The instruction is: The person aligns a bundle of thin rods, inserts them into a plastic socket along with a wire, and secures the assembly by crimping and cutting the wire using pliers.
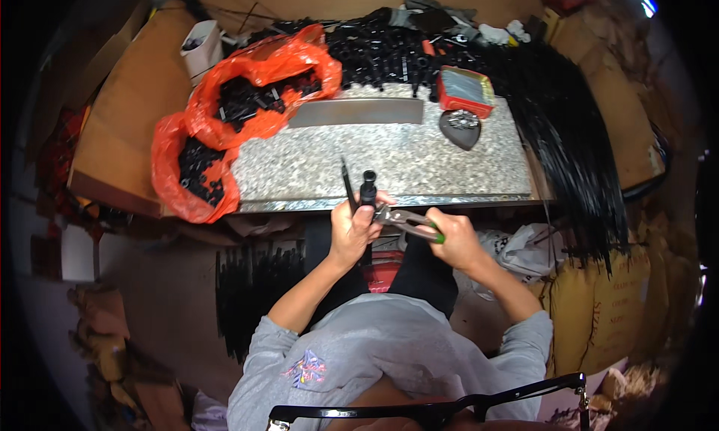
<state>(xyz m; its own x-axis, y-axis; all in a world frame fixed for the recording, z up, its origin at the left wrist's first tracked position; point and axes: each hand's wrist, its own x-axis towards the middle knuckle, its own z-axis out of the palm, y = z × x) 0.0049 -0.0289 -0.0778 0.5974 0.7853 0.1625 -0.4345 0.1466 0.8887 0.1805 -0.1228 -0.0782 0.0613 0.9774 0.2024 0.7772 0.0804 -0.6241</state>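
Just off the front edge of the worktop, my left hand (pixel 349 238) is closed around a black tube-shaped part (pixel 368 184) that stands roughly upright. A thin dark pointed rod (pixel 347 178) also sticks up from the same hand. My right hand (pixel 460 242) grips a pair of pliers (pixel 408 220) with green on the handles. The pliers' jaws reach the left fingers beside the tube; whether they bite on anything is too small to tell.
Two orange plastic bags (pixel 201 113) of small black parts lie on the left of the speckled worktop (pixel 299 161). Behind a flat metal strip (pixel 359 112) many black tubes are heaped. A red box (pixel 466 91), a dark dish (pixel 459 129) and long black strands (pixel 573 124) occupy the right.
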